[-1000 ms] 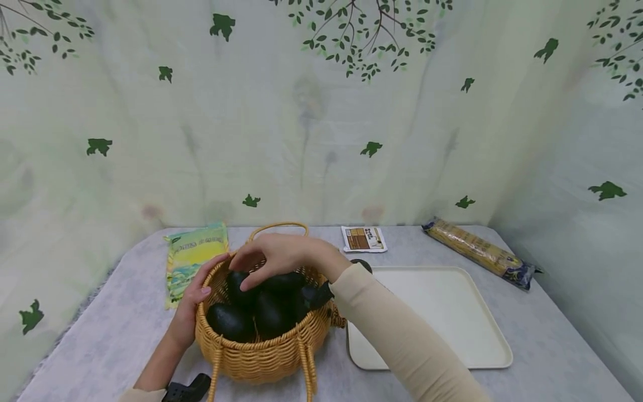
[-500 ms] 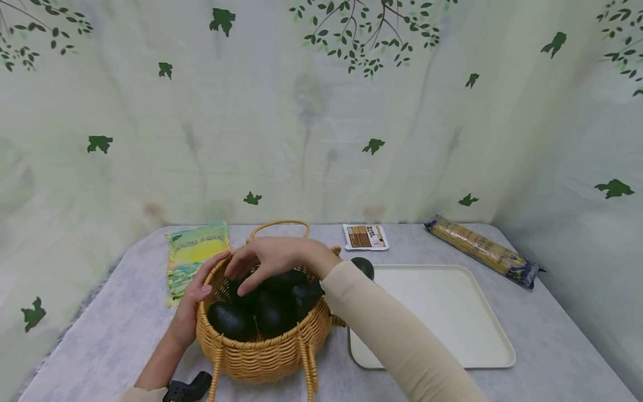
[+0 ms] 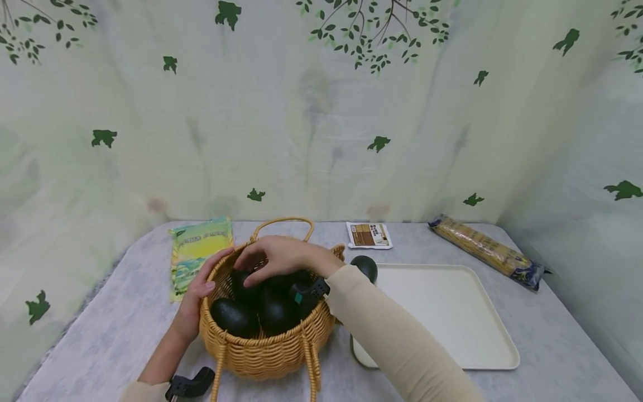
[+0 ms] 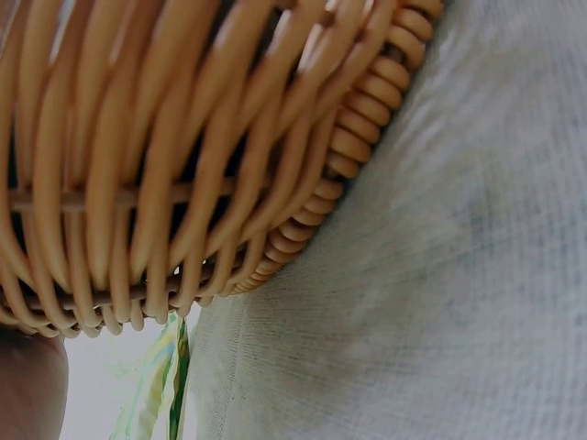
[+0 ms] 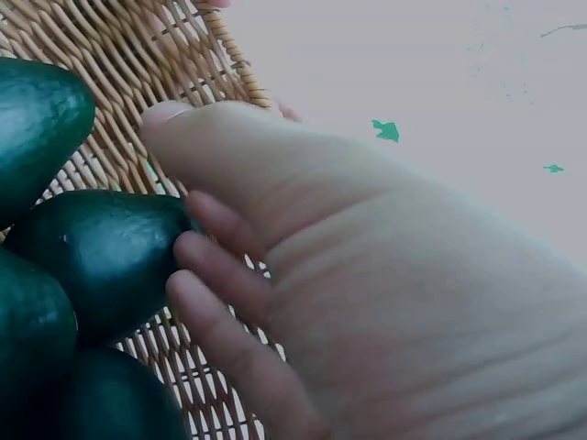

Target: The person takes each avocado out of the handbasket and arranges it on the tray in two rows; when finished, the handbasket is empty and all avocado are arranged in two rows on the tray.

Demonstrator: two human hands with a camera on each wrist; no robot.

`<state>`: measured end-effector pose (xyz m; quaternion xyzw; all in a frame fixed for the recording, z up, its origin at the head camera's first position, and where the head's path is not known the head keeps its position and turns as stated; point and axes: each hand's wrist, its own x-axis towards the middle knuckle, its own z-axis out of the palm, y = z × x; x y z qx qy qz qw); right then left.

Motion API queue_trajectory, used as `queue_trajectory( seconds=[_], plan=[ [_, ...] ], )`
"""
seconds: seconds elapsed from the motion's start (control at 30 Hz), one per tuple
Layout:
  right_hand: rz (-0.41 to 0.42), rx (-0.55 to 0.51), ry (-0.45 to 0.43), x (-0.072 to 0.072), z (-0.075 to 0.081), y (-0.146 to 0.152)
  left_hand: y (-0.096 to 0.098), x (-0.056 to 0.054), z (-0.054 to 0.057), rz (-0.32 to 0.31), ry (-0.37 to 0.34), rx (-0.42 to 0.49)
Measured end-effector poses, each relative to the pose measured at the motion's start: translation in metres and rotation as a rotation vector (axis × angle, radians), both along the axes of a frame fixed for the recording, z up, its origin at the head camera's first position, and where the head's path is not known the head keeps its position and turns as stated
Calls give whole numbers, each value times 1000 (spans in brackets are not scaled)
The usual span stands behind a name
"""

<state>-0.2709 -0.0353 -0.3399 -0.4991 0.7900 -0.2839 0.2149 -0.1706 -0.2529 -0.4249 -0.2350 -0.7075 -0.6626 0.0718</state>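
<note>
In the head view a round wicker basket (image 3: pixel 261 357) holds several dark green avocados (image 3: pixel 234 318). My left hand (image 3: pixel 191 307) grips the basket's left side, thumb over the rim and fingers along the outside. From the left wrist the woven wall (image 4: pixel 119 165) fills much of the picture. My right hand (image 3: pixel 286 258) reaches over the far rim, its fingers bent loosely down into the basket. Seen from the right wrist, those fingertips (image 5: pixel 188 289) lie right at the end of one avocado (image 5: pixel 110 261), while the thumb stays apart from it.
Right of the basket lies a white tray (image 3: pixel 442 318), partly behind the right sleeve (image 3: pixel 397 329). Another avocado (image 3: pixel 365 268) sits by its far left corner. Farther back are a yellow-green packet (image 3: pixel 201 245), a small brown-and-white packet (image 3: pixel 369 235) and a long golden packet (image 3: pixel 487 251).
The head view has shifted slightly, so the scene sits a little farther right and higher. Both hands keep nearly the same places at the basket.
</note>
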Motion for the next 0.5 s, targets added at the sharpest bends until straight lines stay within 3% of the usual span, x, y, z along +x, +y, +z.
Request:
queue_trajectory(
  seconds=[0.2, 0.5],
  plan=[
    [-8, 23, 73, -1, 0, 0, 1, -1, 0, -3, 10, 10],
    [-10, 108, 105, 0, -2, 0, 0, 0, 1, -6, 21, 4]
  ],
)
